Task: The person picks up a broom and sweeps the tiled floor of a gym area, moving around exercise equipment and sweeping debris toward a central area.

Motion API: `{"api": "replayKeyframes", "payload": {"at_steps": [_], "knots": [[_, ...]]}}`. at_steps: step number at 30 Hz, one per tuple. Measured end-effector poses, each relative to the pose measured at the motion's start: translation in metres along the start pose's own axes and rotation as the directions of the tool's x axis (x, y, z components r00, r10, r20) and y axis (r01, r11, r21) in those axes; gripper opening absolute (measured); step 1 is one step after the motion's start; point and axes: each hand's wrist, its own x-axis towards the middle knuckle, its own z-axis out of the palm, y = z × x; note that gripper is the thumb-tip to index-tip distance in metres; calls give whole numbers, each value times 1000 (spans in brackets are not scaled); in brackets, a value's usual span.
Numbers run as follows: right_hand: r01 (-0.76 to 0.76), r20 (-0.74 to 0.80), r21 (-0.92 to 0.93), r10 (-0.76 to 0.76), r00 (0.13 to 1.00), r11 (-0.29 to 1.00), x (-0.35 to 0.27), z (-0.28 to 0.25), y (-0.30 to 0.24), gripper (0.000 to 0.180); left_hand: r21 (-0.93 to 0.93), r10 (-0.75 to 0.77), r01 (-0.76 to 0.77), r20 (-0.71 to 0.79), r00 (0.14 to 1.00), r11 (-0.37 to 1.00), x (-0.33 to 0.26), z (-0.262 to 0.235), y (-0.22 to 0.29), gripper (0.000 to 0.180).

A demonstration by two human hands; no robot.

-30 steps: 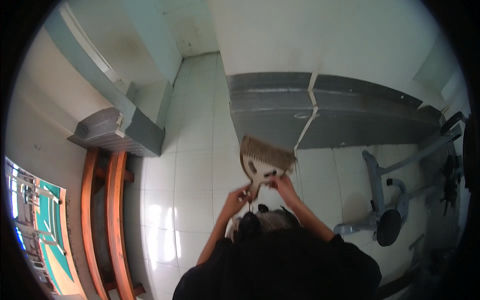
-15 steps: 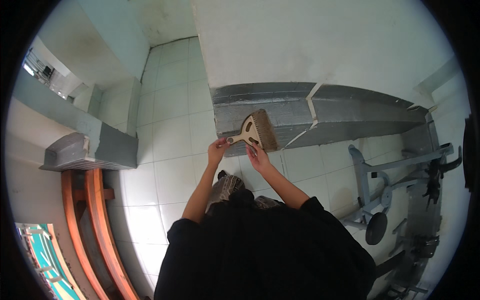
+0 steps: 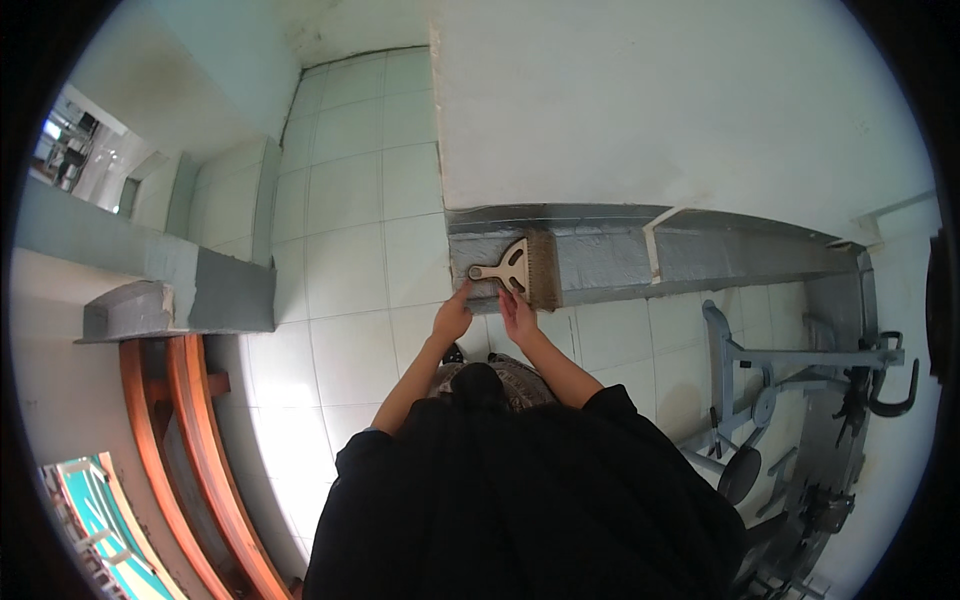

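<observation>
A short hand broom with a pale wooden cut-out handle and tan bristles lies flat against the grey painted base band of a white wall. Its handle points left, its bristles right. My left hand sits just below the handle's end, fingers touching it. My right hand is under the broom's triangular frame, fingers up against it. Both arms, in black sleeves, reach up from my body at the lower middle.
White floor tiles run to the left. A grey ledge and brown wooden rails stand at the left. Grey metal exercise equipment crowds the right. A white wall rises above the grey band.
The view and my body have swung. The broom moved from hanging over the floor tiles to lying against the grey wall band, turned sideways with bristles to the right; both hands followed it.
</observation>
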Motion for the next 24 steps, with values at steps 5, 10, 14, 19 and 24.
{"api": "replayKeyframes", "payload": {"at_steps": [5, 10, 14, 19, 24], "knots": [[-17, 16, -244, 21, 1000, 970, 8, -12, -17, 30, 155, -98, 71, 171, 980, 985, 4, -3, 19, 66], [-44, -24, -389, 38, 999, 920, 5, -5, -12, 42, 80, -18, 10, 99, 995, 997, -4, -12, 7, 60], [-112, -22, -407, 113, 993, 907, -5, -6, 0, 31, -94, -43, 38, -54, 998, 995, -33, -25, -18, 47], [-687, 91, -466, 803, 589, 557, -1, -5, 31, 16, -18, -406, 405, -20, 914, 914, -98, -49, -112, 35], [-386, -5, -879, 804, 595, 281, -29, 103, 108, 15, 252, -668, 622, 365, 649, 742, -217, -78, -241, 41]]}}
